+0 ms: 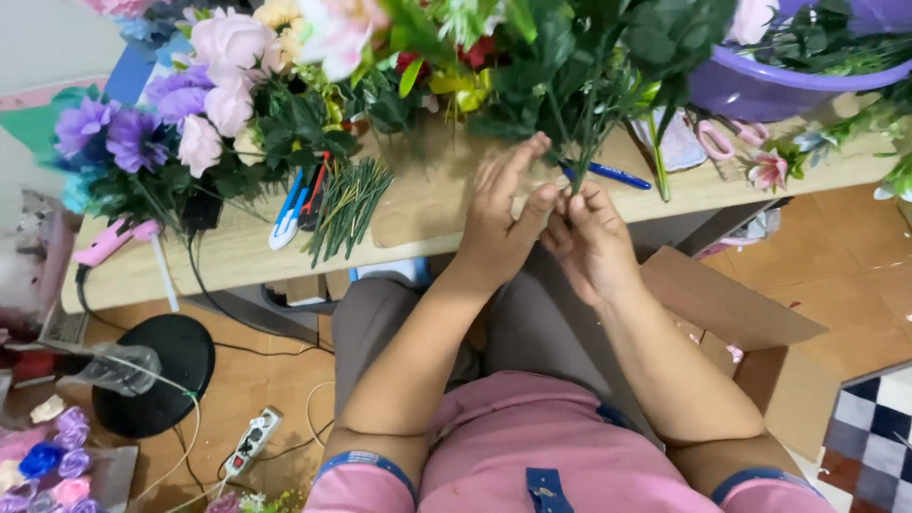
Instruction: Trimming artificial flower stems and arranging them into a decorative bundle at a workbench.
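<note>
stems (581,157) upright, tops away | R hand (591,242) pinches base | L hand (499,223) fingers spread, touching

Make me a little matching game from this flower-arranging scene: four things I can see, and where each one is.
Things:
1. pen
2. basin
3. power strip
4. green stems

Places:
A. on the floor, left of the person's knees
B. held in the right hand, with the left hand against it
C. flat on the table, right of the hands
D. at the table's far right, purple, holding greenery

Pairs: 1-C, 2-D, 3-A, 4-B
</note>
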